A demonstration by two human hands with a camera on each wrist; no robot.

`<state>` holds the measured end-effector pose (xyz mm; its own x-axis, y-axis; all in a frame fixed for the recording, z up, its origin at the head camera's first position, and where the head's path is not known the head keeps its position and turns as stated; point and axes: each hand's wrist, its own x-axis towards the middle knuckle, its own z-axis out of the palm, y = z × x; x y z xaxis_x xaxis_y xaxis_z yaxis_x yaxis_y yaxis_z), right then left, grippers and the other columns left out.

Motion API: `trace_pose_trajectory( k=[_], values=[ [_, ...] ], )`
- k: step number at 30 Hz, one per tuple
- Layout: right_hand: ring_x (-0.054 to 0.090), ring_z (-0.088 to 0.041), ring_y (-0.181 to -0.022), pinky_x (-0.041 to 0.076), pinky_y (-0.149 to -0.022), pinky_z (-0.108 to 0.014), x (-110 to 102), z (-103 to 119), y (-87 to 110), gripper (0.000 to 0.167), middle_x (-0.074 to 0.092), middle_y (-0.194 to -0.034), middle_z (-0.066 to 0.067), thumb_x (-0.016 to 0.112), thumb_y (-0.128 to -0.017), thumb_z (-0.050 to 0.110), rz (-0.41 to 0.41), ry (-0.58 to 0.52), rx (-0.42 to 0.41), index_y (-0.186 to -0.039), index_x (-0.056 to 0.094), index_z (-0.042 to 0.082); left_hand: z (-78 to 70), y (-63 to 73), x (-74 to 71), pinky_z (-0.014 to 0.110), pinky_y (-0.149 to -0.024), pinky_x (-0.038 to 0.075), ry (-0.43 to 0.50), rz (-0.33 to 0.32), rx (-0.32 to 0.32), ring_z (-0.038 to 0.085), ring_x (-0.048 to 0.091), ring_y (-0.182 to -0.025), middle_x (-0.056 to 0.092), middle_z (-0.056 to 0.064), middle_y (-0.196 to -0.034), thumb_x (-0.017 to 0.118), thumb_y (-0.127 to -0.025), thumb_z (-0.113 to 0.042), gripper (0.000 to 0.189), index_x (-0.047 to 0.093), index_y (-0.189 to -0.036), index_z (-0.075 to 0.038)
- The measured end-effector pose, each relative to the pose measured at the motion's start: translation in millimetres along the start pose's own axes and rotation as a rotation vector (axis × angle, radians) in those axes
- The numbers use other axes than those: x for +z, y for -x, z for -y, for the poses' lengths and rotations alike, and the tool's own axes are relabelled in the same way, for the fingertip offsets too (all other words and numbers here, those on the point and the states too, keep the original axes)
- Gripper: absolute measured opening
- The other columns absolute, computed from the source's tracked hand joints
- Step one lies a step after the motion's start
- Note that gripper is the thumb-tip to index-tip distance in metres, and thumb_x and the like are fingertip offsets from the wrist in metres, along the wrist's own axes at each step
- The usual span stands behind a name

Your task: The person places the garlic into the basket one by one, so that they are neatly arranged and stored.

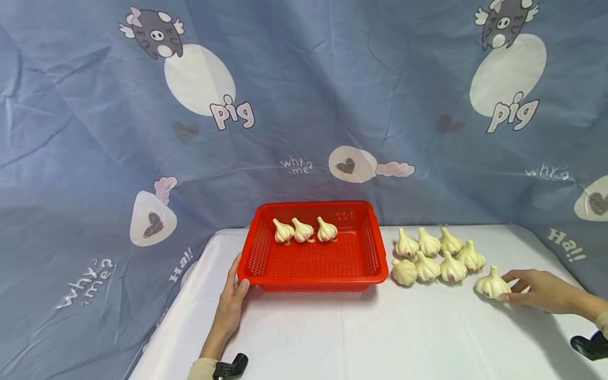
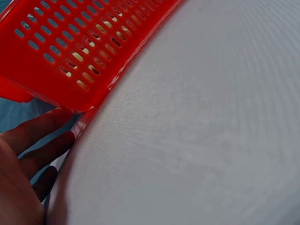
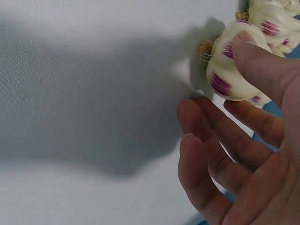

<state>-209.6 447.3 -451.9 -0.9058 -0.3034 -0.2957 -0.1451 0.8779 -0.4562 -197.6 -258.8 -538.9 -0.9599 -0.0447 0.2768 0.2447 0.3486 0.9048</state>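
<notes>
Pinching garlic bulb [image 1: 492, 286], right fingers [image 3: 257, 121] loosely curled

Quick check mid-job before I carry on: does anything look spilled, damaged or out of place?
Nothing looks spilled or damaged. One small oddity: the front-row garlic bulb nearest the red basket shows no clear neck, unlike its neighbours, so it may be lying turned differently.

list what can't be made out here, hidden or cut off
- Left wrist: garlic inside the basket, mostly hidden by the red basket.
- Left wrist: part of the left hand, past the left edge.
- Right wrist: part of the held bulb, covered by the right hand.
- Right wrist: neighbouring bulbs, cut off at the upper right.
</notes>
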Motion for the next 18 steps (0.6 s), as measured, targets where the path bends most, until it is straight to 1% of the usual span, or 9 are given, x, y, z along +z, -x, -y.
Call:
trace_pose_trajectory(
  k=[2,4,6,7,10,12,16,18],
  values=[
    [0.073,-0.019,-0.082,0.056,-0.062,-0.03,1.8,0.7,-1.1,0.057,0.078,-0.103,-0.012,0.073,-0.101,0.03,-0.026,0.029,-0.017,-0.132,0.059,-0.015,0.1,0.1,-0.1,0.01,-0.113,0.03,0.007,-0.001,0.0,-0.008,0.043,-0.143,0.033,-0.001,-0.174,0.047,-0.11,-0.02,0.067,0.022,-0.17,-0.037],
    [0.073,-0.018,-0.082,0.056,-0.064,-0.028,3.4,0.3,-2.1,0.056,0.078,-0.104,-0.013,0.074,-0.1,0.03,-0.058,0.065,-0.051,-0.132,0.06,-0.014,0.2,0.1,-0.1,0.009,-0.112,0.03,0.006,-0.003,0.001,-0.008,0.043,-0.142,0.033,-0.001,-0.173,0.048,-0.11,-0.02,0.067,0.022,-0.17,-0.037],
    [0.072,-0.013,-0.081,0.055,-0.064,-0.027,5.6,-0.5,-2.4,0.056,0.078,-0.107,-0.016,0.075,-0.099,0.029,-0.083,0.061,-0.081,-0.132,0.06,-0.014,0.4,0.2,0.0,0.01,-0.112,0.03,0.007,-0.004,0.0,-0.009,0.044,-0.142,0.033,-0.001,-0.173,0.048,-0.11,-0.02,0.067,0.023,-0.17,-0.037],
    [0.071,-0.01,-0.079,0.055,-0.062,-0.027,6.1,-0.9,-2.2,0.057,0.077,-0.109,-0.018,0.075,-0.099,0.028,-0.084,0.042,-0.089,-0.134,0.059,-0.014,0.4,0.2,0.1,0.01,-0.112,0.03,0.007,-0.003,0.0,-0.009,0.044,-0.142,0.033,-0.002,-0.173,0.048,-0.11,-0.02,0.067,0.023,-0.17,-0.038],
    [0.068,-0.001,-0.077,0.055,-0.057,-0.029,7.4,-2.6,-2.1,0.058,0.075,-0.113,-0.024,0.076,-0.099,0.026,-0.077,-0.017,-0.113,-0.135,0.057,-0.016,1.0,0.1,0.1,0.01,-0.112,0.031,0.005,0.001,0.004,-0.009,0.045,-0.141,0.033,-0.001,-0.174,0.048,-0.11,-0.02,0.067,0.022,-0.17,-0.037],
    [0.067,0.002,-0.077,0.055,-0.055,-0.03,7.1,-2.9,-2.1,0.057,0.075,-0.113,-0.025,0.075,-0.099,0.025,-0.067,-0.047,-0.125,-0.134,0.057,-0.017,1.6,-0.3,0.0,0.01,-0.112,0.031,0.01,0.001,0.006,-0.008,0.046,-0.14,0.035,0.0,-0.173,0.048,-0.11,-0.019,0.068,0.022,-0.17,-0.037],
    [0.065,0.002,-0.077,0.054,-0.051,-0.031,3.7,-2.9,-0.8,0.054,0.075,-0.112,-0.027,0.073,-0.1,0.022,-0.042,-0.064,-0.141,-0.132,0.057,-0.018,3.2,-2.2,0.0,0.011,-0.115,0.027,-0.001,-0.001,0.009,-0.009,0.042,-0.144,0.035,-0.002,-0.173,0.048,-0.11,-0.02,0.067,0.022,-0.17,-0.036],
    [0.066,0.0,-0.078,0.053,-0.05,-0.032,-0.2,-1.2,0.0,0.054,0.073,-0.113,-0.03,0.071,-0.102,0.021,-0.023,-0.064,-0.14,-0.134,0.054,-0.02,3.7,-2.7,0.1,0.011,-0.115,0.026,-0.003,0.0,0.006,-0.009,0.041,-0.145,0.034,-0.003,-0.173,0.048,-0.111,-0.021,0.067,0.022,-0.17,-0.037]
  ],
)
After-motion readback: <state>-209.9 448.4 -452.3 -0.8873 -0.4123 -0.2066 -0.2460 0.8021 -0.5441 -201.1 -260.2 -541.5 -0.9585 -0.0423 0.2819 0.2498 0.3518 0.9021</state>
